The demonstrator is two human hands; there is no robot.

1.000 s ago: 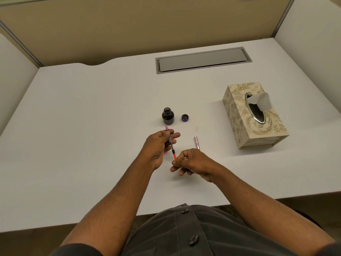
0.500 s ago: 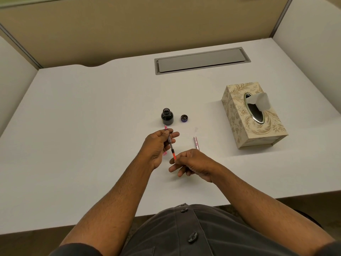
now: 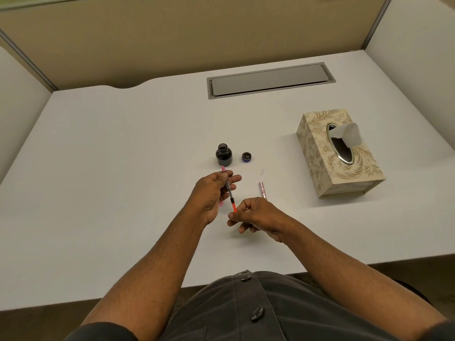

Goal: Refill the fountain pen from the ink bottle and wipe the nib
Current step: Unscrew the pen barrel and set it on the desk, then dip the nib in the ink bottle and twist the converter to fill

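Left hand (image 3: pixel 213 193) was gripping the fountain pen (image 3: pixel 229 190) mid-body while the right hand (image 3: pixel 256 214) pinched its orange rear knob, long axis pointing nib-first at the uncapped ink bottle (image 3: pixel 223 155) just beyond, so the left hand sat nearer.

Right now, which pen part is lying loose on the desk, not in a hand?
The pale pink barrel, lying alone on the desk right of both hands. The section with the orange converter is held between the hands.
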